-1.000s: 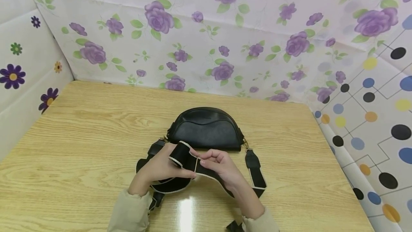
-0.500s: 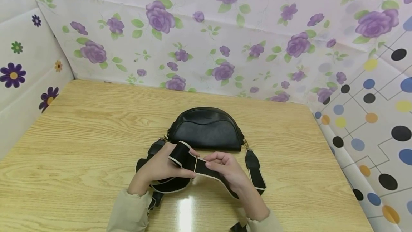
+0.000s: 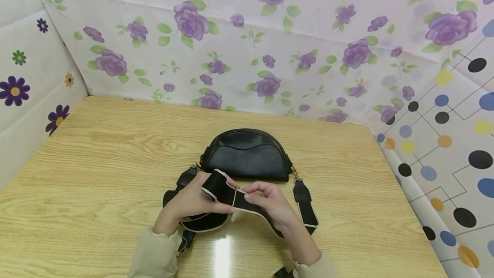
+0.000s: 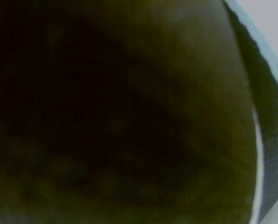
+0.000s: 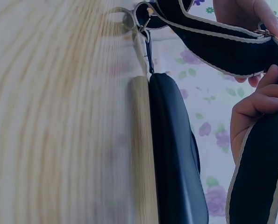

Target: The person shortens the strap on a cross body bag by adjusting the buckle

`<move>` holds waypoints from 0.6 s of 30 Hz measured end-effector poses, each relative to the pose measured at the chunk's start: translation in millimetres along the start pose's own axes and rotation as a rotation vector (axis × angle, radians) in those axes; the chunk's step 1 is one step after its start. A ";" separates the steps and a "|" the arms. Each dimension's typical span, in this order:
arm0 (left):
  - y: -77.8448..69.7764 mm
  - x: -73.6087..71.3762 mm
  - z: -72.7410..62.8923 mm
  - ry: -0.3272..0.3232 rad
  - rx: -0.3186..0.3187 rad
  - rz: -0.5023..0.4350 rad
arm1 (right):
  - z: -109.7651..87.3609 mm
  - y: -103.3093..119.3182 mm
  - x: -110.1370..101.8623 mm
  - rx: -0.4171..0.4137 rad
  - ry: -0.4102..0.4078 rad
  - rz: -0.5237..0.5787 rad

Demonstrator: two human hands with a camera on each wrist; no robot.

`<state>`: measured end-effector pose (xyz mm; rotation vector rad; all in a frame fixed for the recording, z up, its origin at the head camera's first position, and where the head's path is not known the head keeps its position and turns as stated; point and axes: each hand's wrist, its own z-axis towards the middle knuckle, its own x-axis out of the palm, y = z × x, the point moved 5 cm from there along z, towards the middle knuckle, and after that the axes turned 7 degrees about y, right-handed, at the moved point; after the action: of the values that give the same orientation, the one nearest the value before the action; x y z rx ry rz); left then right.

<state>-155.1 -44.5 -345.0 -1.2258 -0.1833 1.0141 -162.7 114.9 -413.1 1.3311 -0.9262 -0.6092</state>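
Observation:
A wide black strap with cream edges (image 3: pixel 247 203) runs between both hands, raised over the table in front of a black half-moon handbag (image 3: pixel 247 153). My left hand (image 3: pixel 193 200) grips the strap beside a thin gold slider buckle (image 3: pixel 234 197), where the webbing folds up into a loop. My right hand (image 3: pixel 270 203) pinches the strap just right of the buckle, thumb on its front face. In the right wrist view the strap hangs past the curled right fingers (image 5: pixel 258 109). The left wrist view is mostly dark, with a pale strap edge (image 4: pixel 259 172) at its right.
Leather strap ends (image 3: pixel 302 190) clip to the bag with gold hooks. More strap lies in coils under the left hand. The wood-grain table (image 3: pixel 115 153) meets a flowered cloth wall (image 3: pixel 231 46) behind and a dotted one (image 3: pixel 444 162) at right.
My right hand has slid a little to the right along the strap, away from the buckle, over the first half second. The left hand and the bag stay in place.

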 end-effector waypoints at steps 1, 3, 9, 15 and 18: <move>-2.8 -0.4 0.6 -0.002 -0.005 -0.001 | 0.3 0.0 0.3 0.000 -0.001 -0.005; -7.0 -1.0 1.7 -0.005 -0.018 0.005 | 0.7 0.3 1.0 -0.003 0.000 -0.012; -10.3 -0.4 3.0 -0.010 -0.028 0.033 | 2.6 1.6 3.5 -0.020 0.014 -0.008; -6.2 2.6 3.9 -0.009 -0.052 0.027 | 3.5 3.0 7.1 -0.025 0.028 0.002; -5.3 3.6 4.3 -0.010 -0.054 0.019 | 4.1 3.1 8.8 -0.019 0.028 0.020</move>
<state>-152.8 -38.9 -340.3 -1.2739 -0.2077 1.0377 -162.0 105.9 -408.3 1.3086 -0.9078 -0.5811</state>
